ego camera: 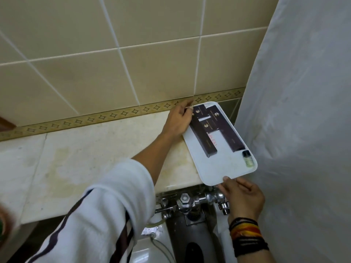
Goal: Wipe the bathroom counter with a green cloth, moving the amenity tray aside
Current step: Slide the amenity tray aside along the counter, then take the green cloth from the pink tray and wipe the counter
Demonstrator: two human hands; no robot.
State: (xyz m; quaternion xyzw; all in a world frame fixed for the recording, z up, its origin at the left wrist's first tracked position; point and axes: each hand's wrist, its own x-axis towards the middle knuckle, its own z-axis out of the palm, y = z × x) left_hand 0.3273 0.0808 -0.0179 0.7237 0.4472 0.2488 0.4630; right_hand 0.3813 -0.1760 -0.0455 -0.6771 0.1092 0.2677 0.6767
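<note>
The step in hand looks like shifting the amenity tray (226, 168) aside, with wiping yet to come; no green cloth is clearly in view, only a blurred green-and-orange smear at the 8 o'clock edge. The tray, a smooth white rounded rectangle, sits at 3 o'clock on the counter (91, 149), its near corner overhanging the edge above chrome plumbing (190, 204). The left hand (179, 120) grips its far end by the tiled wall (114, 54), fingers curled over the rim; the right hand (241, 192) pinches the near corner, thumb on top. On it lie matte dark boxes (207, 133) with pale logos and a small capped bottle (247, 158) at the right rim. The counter is glossy cream stone, stained yellowish. The next move likely calls for keeping the tray level, since the bottle could roll or tip.
</note>
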